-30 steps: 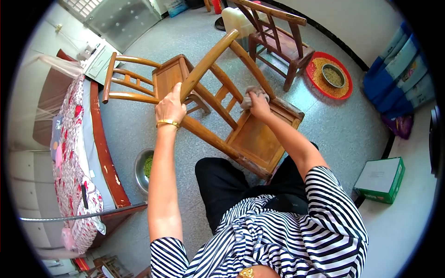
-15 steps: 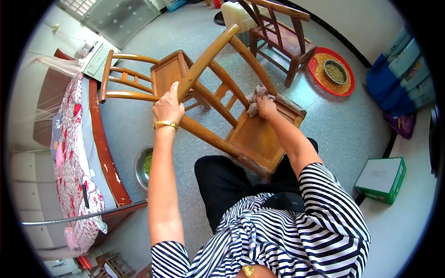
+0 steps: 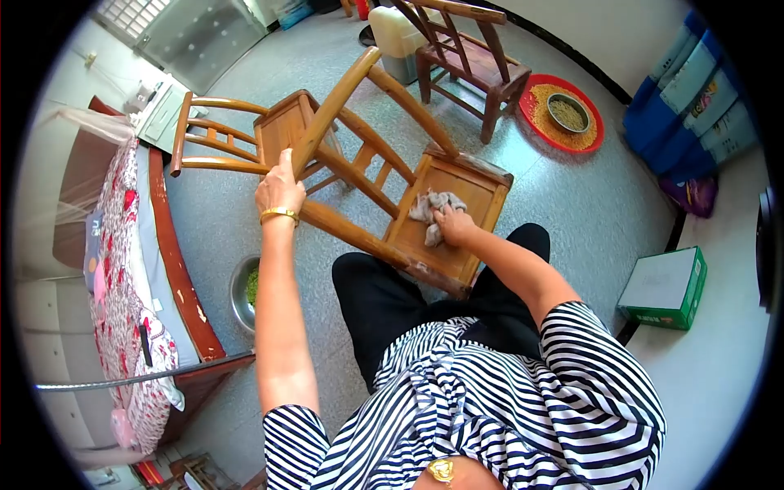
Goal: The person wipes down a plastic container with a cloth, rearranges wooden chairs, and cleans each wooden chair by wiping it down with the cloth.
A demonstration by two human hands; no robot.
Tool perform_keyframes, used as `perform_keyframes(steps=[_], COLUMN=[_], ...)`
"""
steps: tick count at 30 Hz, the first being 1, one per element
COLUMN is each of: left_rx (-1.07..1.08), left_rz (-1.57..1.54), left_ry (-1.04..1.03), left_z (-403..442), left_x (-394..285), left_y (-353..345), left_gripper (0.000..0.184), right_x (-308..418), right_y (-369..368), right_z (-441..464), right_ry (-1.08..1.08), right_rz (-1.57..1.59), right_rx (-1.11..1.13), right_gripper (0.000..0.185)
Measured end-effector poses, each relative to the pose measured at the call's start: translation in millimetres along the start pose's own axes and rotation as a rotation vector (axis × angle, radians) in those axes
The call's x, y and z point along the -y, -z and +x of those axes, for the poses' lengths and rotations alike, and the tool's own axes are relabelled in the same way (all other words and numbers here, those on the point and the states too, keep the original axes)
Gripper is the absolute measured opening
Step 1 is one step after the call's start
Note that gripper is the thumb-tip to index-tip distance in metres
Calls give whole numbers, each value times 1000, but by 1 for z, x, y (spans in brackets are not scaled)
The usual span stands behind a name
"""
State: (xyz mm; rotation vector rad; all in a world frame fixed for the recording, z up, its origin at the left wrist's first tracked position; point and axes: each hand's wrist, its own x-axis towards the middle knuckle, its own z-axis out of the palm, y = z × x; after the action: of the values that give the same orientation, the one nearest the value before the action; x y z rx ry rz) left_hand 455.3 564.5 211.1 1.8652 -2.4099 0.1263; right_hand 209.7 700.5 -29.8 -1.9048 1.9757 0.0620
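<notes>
In front of my knees stands a brown wooden chair [image 3: 482,189], its seat towards me and its backrest leaning off to the left. My left hand [image 3: 280,192], with a gold bracelet at the wrist, is closed round the top corner of that backrest. On the seat panel my right hand [image 3: 452,224] presses a crumpled grey rag [image 3: 427,207] against the wood. Its fingers are bunched over the cloth and partly hidden by it.
A second wooden chair [image 3: 282,131] stands behind on the left, a darker chair [image 3: 490,69] at the back right. Close by are a red tray [image 3: 600,131] of grain, a metal bowl [image 3: 237,294] with something green, a green box [image 3: 686,290] and a bed [image 3: 175,261].
My right hand has moved the rag from beside the backrest post down to the middle of the seat. The left hand keeps its hold. The whole view has shifted slightly.
</notes>
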Motion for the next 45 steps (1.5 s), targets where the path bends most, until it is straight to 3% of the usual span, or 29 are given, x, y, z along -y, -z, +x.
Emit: perform_keyframes(steps=[5,10,12,15,18,22,25,29,33,35,36,38,41,45], left_rx=[-5,37,60,74,71,107,79,74,73,72,71,79,94,87], left_rz=[22,-31,-66,-244,-313,-255,-240,-223,-206,-192,-193,-168,-163,-182], left_ry=[69,123,130,-35,-62,-4,-12,14,23,24,24,40,47,43], left_z=[-30,-62,-68,-71,-65,-58,-59,-61,-63,-63,-62,-63,-63,-62], left_x=[20,35,42,58,62,49,50,42,38,38,38,36,35,35], left_y=[0,8,9,4,-3,3,0,5,8,7,7,7,11,10], left_gripper=[52,54,62,72,64,57,55,54,54,54,54,53,53,53], right_x=[27,23,22,55,97,145,158,143,113,98,92,81,72,73], right_y=[2,5,12,70,134,200,188,137,64,35,25,8,-5,3], right_z=[-29,-18,2,12,34,52,69,62,50,45,45,43,42,49], right_ry=[234,453,429,496,598,557,431,422,389,274,274,150,150,62], right_rz=[-110,47,413,649,657,558,380,332,355,315,314,118,64,147], right_rx=[237,248,167,-286,-633,-730,-753,-861,-801,-571,-572,-314,-162,-14], right_gripper=[59,52,51,53,69,76,77,78,71,67,67,65,56,59])
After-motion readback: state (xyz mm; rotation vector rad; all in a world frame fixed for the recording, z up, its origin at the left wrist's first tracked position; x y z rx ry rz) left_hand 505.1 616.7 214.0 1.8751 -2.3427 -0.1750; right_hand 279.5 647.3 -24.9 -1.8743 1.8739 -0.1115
